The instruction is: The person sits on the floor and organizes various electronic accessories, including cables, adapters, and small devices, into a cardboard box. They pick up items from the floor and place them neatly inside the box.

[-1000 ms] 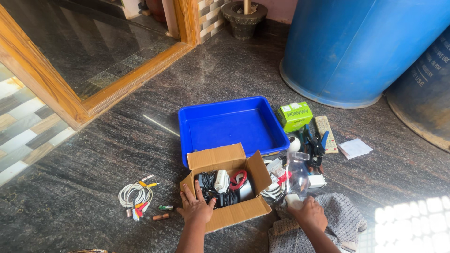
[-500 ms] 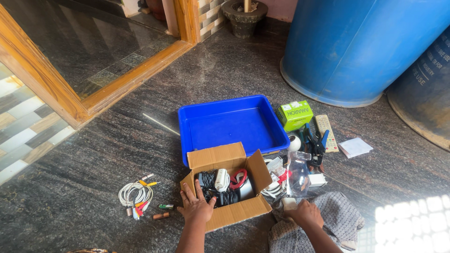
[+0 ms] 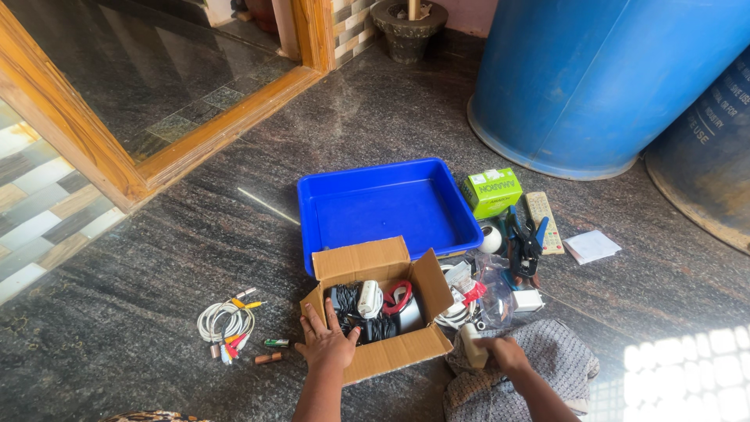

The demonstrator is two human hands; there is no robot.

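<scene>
where box (image 3: 379, 312) sits: dark granite floor (image 3: 141, 312).

Cardboard box (image 3: 380, 312): brown, small, flaps open, upright on dark stone floor, just in front of blue tray; full of black cables, a white adapter, a red loop. Small white block (image 3: 472, 346): pale, boxy, tilted, just right of box, over grey cloth.

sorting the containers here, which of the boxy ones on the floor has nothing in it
The blue tray: its inside is bare. The cardboard box under the left hand is full of cables, and the green box is closed.
</scene>
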